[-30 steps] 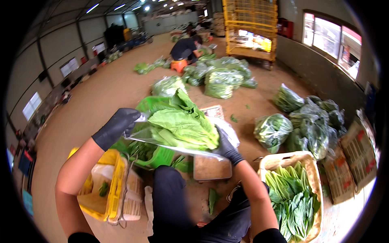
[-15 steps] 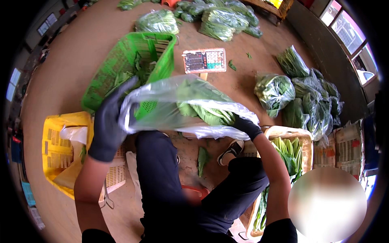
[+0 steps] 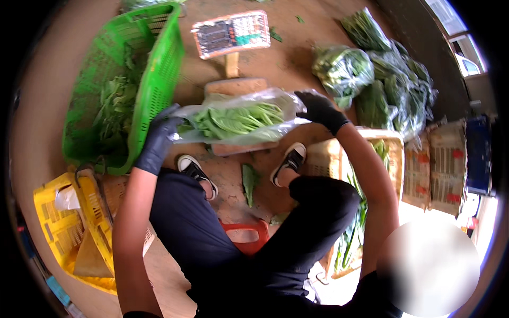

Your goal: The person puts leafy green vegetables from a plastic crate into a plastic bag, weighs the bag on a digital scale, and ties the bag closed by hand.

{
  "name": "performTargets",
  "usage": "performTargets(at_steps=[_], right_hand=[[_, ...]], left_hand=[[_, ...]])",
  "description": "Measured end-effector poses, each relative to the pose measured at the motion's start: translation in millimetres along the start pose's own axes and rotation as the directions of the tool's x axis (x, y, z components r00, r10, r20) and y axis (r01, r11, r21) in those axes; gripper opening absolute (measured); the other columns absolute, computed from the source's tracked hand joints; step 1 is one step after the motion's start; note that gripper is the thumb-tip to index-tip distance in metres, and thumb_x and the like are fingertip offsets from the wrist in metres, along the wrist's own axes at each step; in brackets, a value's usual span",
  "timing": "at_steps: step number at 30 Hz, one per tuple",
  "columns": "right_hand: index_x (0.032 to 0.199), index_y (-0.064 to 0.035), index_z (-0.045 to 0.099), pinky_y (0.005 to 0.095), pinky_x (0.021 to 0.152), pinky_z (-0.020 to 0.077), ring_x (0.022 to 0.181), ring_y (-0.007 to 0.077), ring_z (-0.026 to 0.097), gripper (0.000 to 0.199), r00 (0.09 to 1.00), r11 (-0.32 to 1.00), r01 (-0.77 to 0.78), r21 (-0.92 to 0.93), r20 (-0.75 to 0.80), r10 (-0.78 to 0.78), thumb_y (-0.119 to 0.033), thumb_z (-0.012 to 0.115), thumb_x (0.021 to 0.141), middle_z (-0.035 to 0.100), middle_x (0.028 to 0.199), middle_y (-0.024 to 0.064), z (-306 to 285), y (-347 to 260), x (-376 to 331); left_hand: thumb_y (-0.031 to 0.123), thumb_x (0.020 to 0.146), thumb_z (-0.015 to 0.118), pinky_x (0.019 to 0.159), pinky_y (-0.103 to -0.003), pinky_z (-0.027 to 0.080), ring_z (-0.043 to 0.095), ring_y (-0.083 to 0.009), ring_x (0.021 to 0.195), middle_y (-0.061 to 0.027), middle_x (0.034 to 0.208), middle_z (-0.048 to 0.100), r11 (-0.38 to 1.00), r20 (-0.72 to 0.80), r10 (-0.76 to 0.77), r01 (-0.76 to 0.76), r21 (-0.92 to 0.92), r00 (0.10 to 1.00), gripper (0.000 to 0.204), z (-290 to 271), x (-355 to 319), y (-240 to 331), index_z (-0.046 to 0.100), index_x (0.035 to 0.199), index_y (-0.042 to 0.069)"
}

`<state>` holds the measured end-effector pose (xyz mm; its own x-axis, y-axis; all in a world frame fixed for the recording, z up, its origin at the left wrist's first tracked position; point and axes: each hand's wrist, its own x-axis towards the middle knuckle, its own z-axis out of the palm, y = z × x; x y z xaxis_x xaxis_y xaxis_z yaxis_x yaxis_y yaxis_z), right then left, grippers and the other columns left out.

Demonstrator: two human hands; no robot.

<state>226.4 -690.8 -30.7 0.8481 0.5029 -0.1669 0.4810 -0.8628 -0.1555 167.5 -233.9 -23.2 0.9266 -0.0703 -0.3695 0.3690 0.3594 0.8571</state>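
A clear plastic bag (image 3: pixel 293 107) lies stretched level between my two hands, with a bunch of leafy greens (image 3: pixel 238 121) inside it. My left hand (image 3: pixel 160 137), in a black glove, is closed on the bag's left end, next to the leaf tips. The black-gloved right hand (image 3: pixel 321 111) grips the bag's right end, beyond the stems. Directly beneath the bag is the platform of a scale (image 3: pixel 238 86), mostly covered by it. The scale's display panel (image 3: pixel 233 33) stands on a short post just beyond.
A green crate (image 3: pixel 164 69) with loose greens stands at left, a yellow crate (image 3: pixel 53 212) nearer. Right of my knees is a pale crate (image 3: pixel 395 153) of greens. Filled bags (image 3: pixel 392 90) pile up at far right. A red stool (image 3: pixel 249 236) shows between my legs.
The bag has come down and nearer, from in front of the scale to just over its platform. The greens now lie further along the bag toward my left hand. My view has shifted.
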Motion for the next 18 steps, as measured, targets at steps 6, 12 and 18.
performTargets(at_steps=[6,12,18], right_hand=[[0.128,-0.004,0.043,0.0373,0.087,0.0449,0.1,0.0298,0.058,0.058,0.9,0.88,-0.316,0.355,-0.183,0.397,-0.027,0.066,0.08,0.057,0.114,0.0187,-104,-3,-208],[0.138,-0.0005,0.021,0.0397,0.097,0.0375,0.121,0.0364,0.042,0.094,0.574,0.6,-0.746,0.289,-0.177,0.799,-0.025,0.079,0.068,0.04,0.133,0.0238,-11,-71,-561],[0.14,0.003,0.005,0.0411,0.105,0.0273,0.13,0.0422,0.024,0.127,0.392,0.263,-0.867,0.423,0.256,0.884,-0.041,0.085,0.052,0.021,0.139,0.032,102,-186,-662]], left_hand=[[0.012,0.08,0.062,0.07,-0.025,0.047,0.057,-0.0111,0.081,-0.0046,0.093,0.06,0.952,0.077,-0.08,0.053,0.302,0.994,0.042,18,-22,3,0.052,0.119,0.003],[0.023,0.088,0.055,0.077,-0.025,0.042,0.051,-0.013,0.099,-0.003,0.114,0.05,0.765,-0.111,-0.159,0.194,0.614,0.981,0.04,-21,-7,-27,0.048,0.127,0.012],[0.009,0.088,0.048,0.086,-0.034,0.042,0.045,-0.0216,0.113,-0.0083,0.131,0.039,0.705,-0.09,-0.133,0.158,0.692,0.987,0.044,-133,33,-17,0.044,0.132,0.01]])
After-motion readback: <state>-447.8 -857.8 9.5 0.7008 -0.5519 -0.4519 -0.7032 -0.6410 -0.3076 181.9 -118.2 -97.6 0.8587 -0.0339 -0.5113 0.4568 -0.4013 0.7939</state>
